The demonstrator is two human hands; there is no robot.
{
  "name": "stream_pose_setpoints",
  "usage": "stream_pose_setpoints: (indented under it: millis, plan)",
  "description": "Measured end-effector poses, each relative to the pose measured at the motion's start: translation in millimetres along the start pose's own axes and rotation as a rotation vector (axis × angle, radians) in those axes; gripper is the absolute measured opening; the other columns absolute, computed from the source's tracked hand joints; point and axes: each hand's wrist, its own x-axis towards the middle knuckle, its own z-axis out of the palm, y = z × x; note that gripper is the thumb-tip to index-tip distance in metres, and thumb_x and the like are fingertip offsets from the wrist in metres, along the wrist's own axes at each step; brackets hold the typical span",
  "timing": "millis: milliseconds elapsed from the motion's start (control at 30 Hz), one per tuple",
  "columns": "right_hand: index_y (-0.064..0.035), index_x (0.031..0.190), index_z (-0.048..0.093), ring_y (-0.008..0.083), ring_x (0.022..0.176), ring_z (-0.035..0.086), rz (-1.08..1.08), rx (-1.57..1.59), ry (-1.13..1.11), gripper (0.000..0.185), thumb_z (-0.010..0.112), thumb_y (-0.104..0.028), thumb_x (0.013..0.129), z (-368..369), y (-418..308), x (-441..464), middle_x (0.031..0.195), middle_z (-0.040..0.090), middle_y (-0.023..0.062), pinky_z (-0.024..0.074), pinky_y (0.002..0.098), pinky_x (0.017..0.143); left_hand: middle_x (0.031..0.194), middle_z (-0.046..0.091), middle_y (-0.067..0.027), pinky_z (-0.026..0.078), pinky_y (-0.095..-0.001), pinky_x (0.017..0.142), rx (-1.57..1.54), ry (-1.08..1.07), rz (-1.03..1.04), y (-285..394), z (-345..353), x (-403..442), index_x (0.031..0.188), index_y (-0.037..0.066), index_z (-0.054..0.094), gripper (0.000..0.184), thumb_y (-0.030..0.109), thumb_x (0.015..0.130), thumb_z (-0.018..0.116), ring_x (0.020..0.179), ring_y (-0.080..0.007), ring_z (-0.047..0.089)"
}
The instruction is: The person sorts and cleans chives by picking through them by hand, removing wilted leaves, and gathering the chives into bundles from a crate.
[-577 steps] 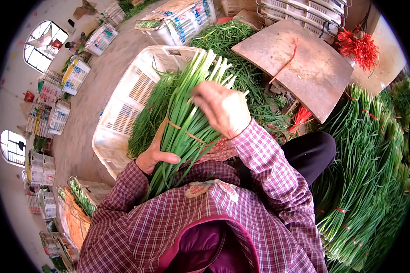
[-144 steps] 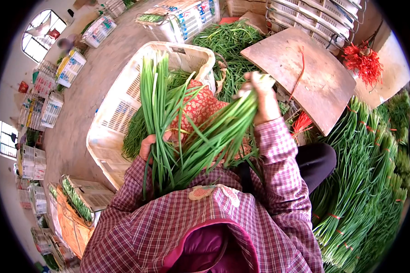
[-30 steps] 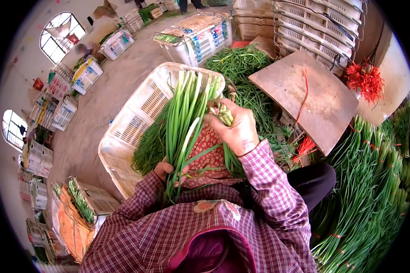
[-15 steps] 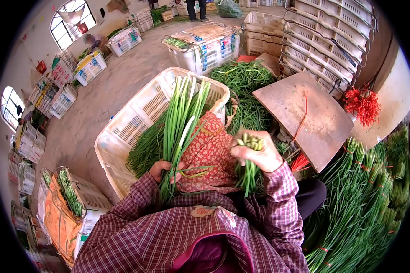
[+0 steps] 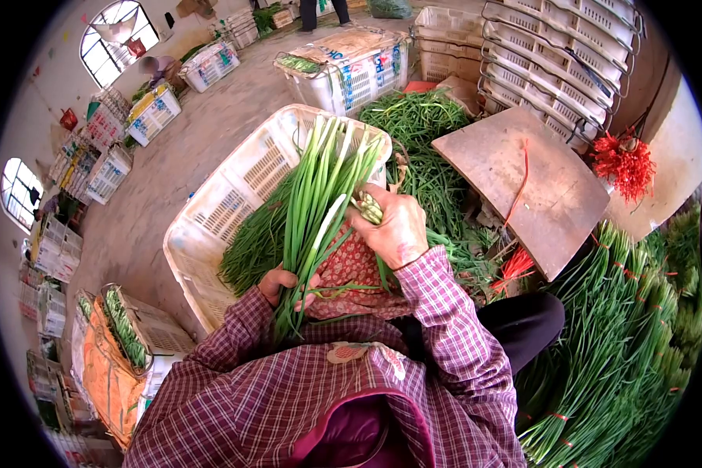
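Observation:
My left hand [image 5: 276, 285] is closed round a bunch of chives [image 5: 317, 187], long green stalks with pale ends pointing up and away from me. A few bent leaves stick out below that hand. My right hand [image 5: 398, 228] grips a smaller bunch of chives [image 5: 368, 208], its pale stubby ends showing above the fist. This fist is beside the upper right of the larger bunch; whether they touch is unclear. Under both hands lies a red patterned cloth [image 5: 349, 269] on my lap. More loose green chives [image 5: 257, 242] rest in the white plastic crate [image 5: 181, 249] in front of me.
Tied chives [image 5: 600, 351] with red bands lie on my right. A brown board [image 5: 522, 187] carries a red tie, near a hanging bundle of red ties [image 5: 625, 168]. Loose greens [image 5: 421, 129] lie behind the crate. Stacked crates [image 5: 554, 62] stand at back right; a person [image 5: 324, 12] stands far off.
My right hand has moved left and slightly up with its small bunch, coming close to the larger one. My left hand keeps its hold, nearly in place. The view has shifted slightly.

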Motion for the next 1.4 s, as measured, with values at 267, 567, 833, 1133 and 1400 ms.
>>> stream_pose_setpoints:
  millis: [267,567,833,1133,1400]
  plan:
    - [-0.0015,0.087,0.066,0.008,0.058,0.056,0.217,0.279,-0.333,0.016,0.07,-0.015,0.079,-22,17,-12,0.067,0.064,0.0044,0.0464,0.0266,0.055,0.077,0.052,-0.0078,0.046,-0.0346,0.048,-0.11,-0.219,0.052,6,-4,3,0.118,0.004,0.05,0.046,0.011,0.074,0.064,0.053,-0.0206,0.05]
    - [0.0004,0.111,0.063,0.0111,0.073,0.062,0.144,0.287,-0.2,0.039,0.072,-0.021,0.08,3,33,-3,0.087,0.069,0.0083,0.0516,0.0273,0.07,0.077,0.05,-0.0068,0.044,-0.0365,0.046,-0.056,-0.209,0.021,3,-2,6,0.122,0.006,0.048,0.05,0.014,0.075,0.064,0.052,-0.0199,0.048]
    - [-0.0006,0.103,0.066,0.0122,0.069,0.063,0.129,0.333,-0.314,0.033,0.073,-0.022,0.08,18,38,-5,0.079,0.069,0.011,0.0513,0.0284,0.066,0.079,0.053,-0.0083,0.045,-0.0367,0.047,-0.099,-0.361,0.046,4,2,13,0.124,0.006,0.048,0.048,0.012,0.079,0.062,0.053,-0.0206,0.05]
    - [-0.0083,0.101,0.07,0.0163,0.06,0.064,0.259,-0.28,-0.111,0.036,0.072,-0.036,0.079,-13,97,-29,0.075,0.069,0.0083,0.0523,0.0329,0.058,0.076,0.054,-0.005,0.044,-0.0334,0.041,0.011,-0.343,0.15,16,1,2,0.143,0.022,0.031,0.067,0.012,0.082,0.06,0.043,-0.0173,0.051]
    - [-0.0027,0.08,0.064,0.0046,0.054,0.047,0.16,0.49,0.137,0.02,0.072,-0.021,0.081,-70,27,16,0.06,0.054,-0.0024,0.0402,0.024,0.051,0.073,0.054,-0.0107,0.045,-0.034,0.043,0.024,-0.139,0.018,13,19,5,0.117,0.004,0.051,0.045,0.008,0.074,0.064,0.048,-0.0214,0.05]
